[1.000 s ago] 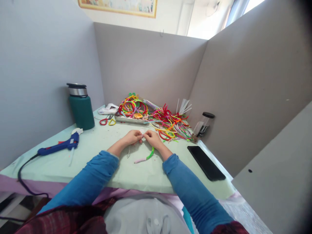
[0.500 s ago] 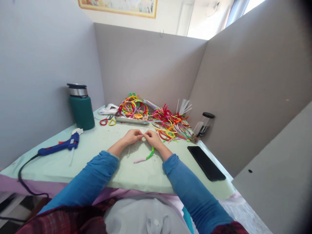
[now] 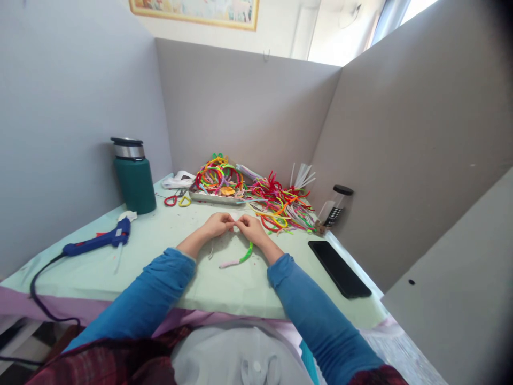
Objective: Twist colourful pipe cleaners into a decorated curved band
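Above the middle of the table, my left hand (image 3: pixel 218 224) and my right hand (image 3: pixel 250 227) meet at pinched fingertips, both closed. From under my right hand curves a fuzzy pipe cleaner (image 3: pixel 246 255), bright green turning pale pink at its end, which rests on the cloth. Below my left hand a thin pale bare-looking end (image 3: pixel 211 250) pokes out, seemingly of the same curved piece. A whitish bit shows at the fingertips, too small to make out. The fingers hide most of what is held.
Behind my hands, a metal tray (image 3: pixel 216 199) holds coloured pipe-cleaner rings beside a loose heap of pipe cleaners (image 3: pixel 280 200). Scissors (image 3: pixel 171 201), a green bottle (image 3: pixel 135 182) and a corded blue glue gun (image 3: pixel 100 241) lie left. A phone (image 3: pixel 339 267) and clear jar (image 3: pixel 339 200) are right.
Almost nothing differs. Both hands stay pinched together in the same place, and the green and pink pipe cleaner has barely shifted.
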`<state>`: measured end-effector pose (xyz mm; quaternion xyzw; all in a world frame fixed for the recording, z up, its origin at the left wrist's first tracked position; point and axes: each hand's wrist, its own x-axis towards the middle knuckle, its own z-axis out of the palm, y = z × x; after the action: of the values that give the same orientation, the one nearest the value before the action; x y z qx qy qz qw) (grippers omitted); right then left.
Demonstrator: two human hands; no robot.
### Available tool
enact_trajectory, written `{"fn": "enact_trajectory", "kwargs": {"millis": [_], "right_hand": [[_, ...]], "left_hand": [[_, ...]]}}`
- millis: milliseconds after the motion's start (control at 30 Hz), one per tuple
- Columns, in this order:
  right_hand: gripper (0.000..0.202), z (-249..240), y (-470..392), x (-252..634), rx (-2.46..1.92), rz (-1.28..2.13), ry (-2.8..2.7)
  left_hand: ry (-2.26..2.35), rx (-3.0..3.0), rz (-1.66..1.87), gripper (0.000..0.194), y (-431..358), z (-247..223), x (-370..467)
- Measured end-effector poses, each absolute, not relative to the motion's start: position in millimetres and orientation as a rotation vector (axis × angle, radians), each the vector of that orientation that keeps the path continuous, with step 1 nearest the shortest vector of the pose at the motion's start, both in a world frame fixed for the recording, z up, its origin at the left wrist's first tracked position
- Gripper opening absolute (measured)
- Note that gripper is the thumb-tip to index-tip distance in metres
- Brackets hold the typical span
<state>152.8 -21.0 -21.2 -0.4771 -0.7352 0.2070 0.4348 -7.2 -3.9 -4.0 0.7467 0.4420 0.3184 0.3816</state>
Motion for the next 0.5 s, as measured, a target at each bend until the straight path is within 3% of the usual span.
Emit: {"fn": "enact_trajectory", "kwargs": {"millis": [333,500], "right_hand": [[0.028,-11.9,-21.3,158.0,-1.186,0.153,-1.731],[0.017,-12.3,-17.9,160.7,-1.134,0.112,-1.858]], "left_hand": [[1.194,1.869,0.801,0.024,-4.3,-5.1,-7.5],[1.209,1.876,0.785,0.024,-1.6,-7.8,-8.5]]}}
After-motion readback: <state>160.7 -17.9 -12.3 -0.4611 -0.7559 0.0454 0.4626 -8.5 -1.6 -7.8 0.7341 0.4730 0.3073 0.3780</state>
